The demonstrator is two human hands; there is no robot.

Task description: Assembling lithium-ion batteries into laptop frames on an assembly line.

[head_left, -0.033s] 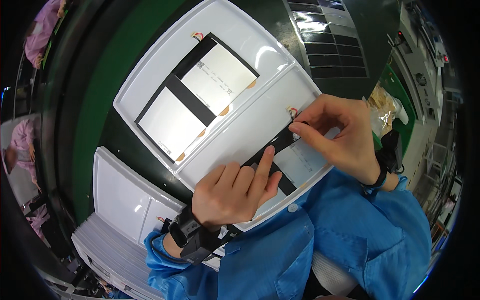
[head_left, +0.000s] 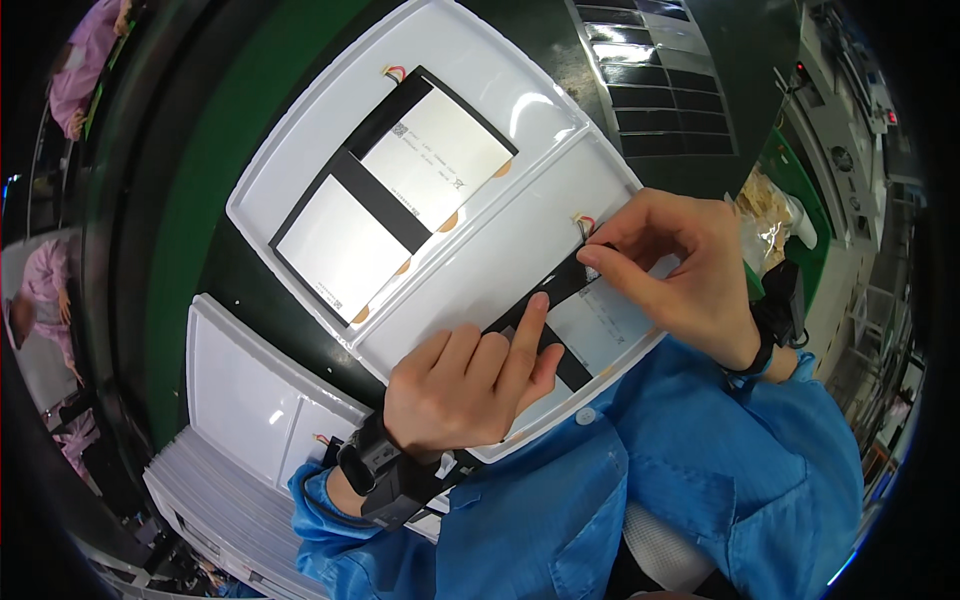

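The nearer flat battery pack (head_left: 605,322) lay in the near compartment of a white 2-compartment tray (head_left: 470,260), partly covered by both hands. The left hand (head_left: 455,385) rested its outstretched index fingertip on the pack's black edge strip (head_left: 565,278), apparently to steady it; the other fingers were curled, and whether they gripped anything could not be told. The right hand (head_left: 690,270) had thumb and index finger narrowed at the strip's end, beside the wire lead (head_left: 584,224), presumably for fine control; what they pinched was unclear. The other battery pack (head_left: 388,203) lay in the far compartment, the divider (head_left: 535,181) probably keeping the 2 from knocking.
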